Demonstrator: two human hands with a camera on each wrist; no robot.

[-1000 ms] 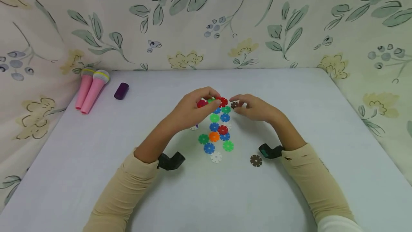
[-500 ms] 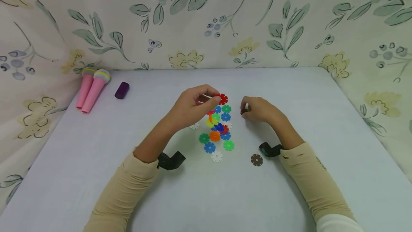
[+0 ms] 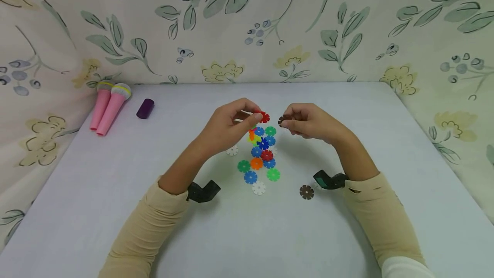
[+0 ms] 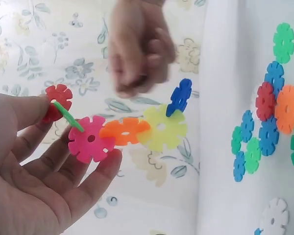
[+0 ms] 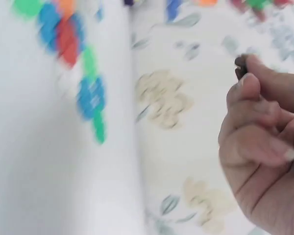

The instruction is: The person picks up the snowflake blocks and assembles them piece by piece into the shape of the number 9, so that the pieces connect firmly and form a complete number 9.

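Counted: one chain (image 4: 120,129) of six linked discs; one held brown disc (image 3: 281,121); one loose brown disc (image 3: 306,187) on the table (image 3: 231,235); two pink microphones (image 3: 112,110); one purple cylinder (image 3: 145,109). Also loose on the table lay five blue discs (image 3: 251,174), four green discs (image 4: 284,35), one red disc (image 3: 267,152), one orange disc (image 3: 256,160) and at least two white discs (image 3: 259,184).

The left hand (image 3: 228,128) pinched the chain's red end link (image 4: 62,91) between thumb and forefinger; its other fingers were spread, slightly bent. The right hand (image 3: 314,122) pinched the held brown disc likewise, its other fingers curled inward.

The chain was held above the table. After red came the green link (image 4: 68,116), seen edge-on, the pink link (image 4: 85,147), the orange link (image 4: 113,129), the yellow link (image 4: 161,138) and the blue link (image 4: 181,94), the last set at an angle. The held brown disc was apart from it, near the red end.
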